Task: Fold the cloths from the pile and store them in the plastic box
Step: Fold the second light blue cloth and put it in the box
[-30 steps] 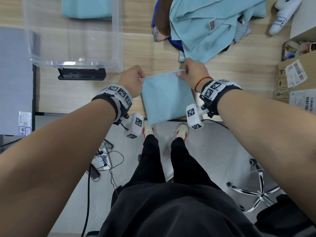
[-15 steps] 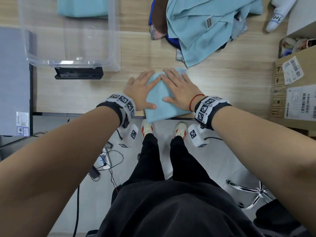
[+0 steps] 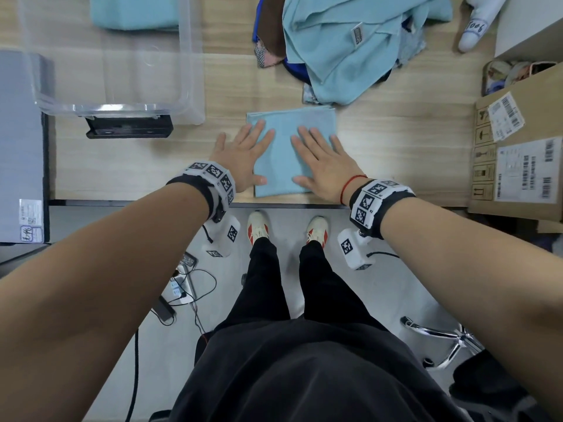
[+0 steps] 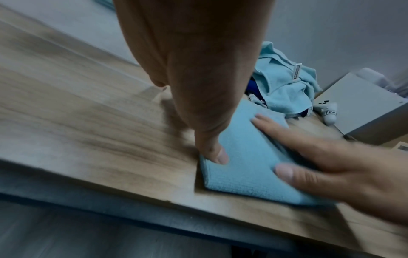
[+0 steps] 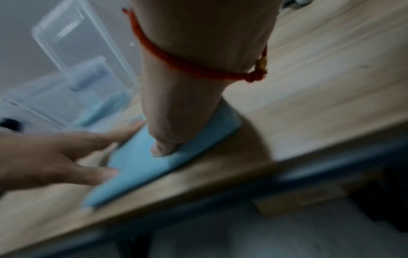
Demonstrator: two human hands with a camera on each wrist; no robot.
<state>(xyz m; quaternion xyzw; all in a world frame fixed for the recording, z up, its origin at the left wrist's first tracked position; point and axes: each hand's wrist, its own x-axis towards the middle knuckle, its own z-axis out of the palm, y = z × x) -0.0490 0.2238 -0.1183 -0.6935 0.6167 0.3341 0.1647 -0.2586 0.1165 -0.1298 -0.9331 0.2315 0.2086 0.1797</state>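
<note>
A folded light-blue cloth [image 3: 286,159] [image 4: 247,157] [image 5: 141,167] lies flat near the front edge of the wooden table [image 3: 396,153]. My left hand [image 3: 243,156] lies flat over its left edge, fingers straight and spread. My right hand [image 3: 323,162] presses flat on its right half. The pile of cloths [image 3: 344,47] [image 4: 284,87], mostly light blue, sits at the far middle-right. The clear plastic box [image 3: 115,108] [image 5: 73,69] stands at the far left with a folded blue cloth [image 3: 134,10] inside.
A black device [image 3: 128,127] lies in front of the box. A cardboard box [image 3: 518,153] with labels occupies the right side. A white object [image 3: 478,25] lies at the far right. A grey panel [image 3: 18,141] borders the left. The table edge [image 3: 289,205] runs under my wrists.
A second ago both hands held the cloth up by its top corners. It now lies folded on the table, and my flat hands have slid apart toward its sides.
</note>
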